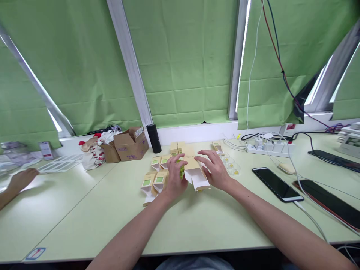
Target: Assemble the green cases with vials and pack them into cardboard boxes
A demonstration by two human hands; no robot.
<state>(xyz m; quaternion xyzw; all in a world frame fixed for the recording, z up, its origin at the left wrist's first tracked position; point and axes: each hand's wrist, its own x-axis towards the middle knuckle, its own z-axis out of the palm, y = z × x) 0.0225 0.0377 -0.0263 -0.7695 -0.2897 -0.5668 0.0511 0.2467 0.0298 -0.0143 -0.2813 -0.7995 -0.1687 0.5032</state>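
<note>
A small tan paper box [194, 164] with a white inside is between my hands, its flaps open and hanging toward me. My left hand [176, 175] is closed at its left side, fingertips on the edge. Something bright green [181, 170] shows beside those fingers; whether it is a part of the box or a separate thing, I cannot tell. On the opposite side, my right hand [215, 170] grips the box with bent fingers. To the left stand several similar boxes [146, 182] with green windows, their flaps open. Clear plastic packs with yellow bits [231, 165] lie right of the box.
A phone [277, 184] on a cable and a dark red-edged device [327, 202] lie at right, below a power strip [270, 149]. Behind are a black cylinder [153, 138] and a cardboard box [131, 144]. Another person's hand [24, 178] is at far left.
</note>
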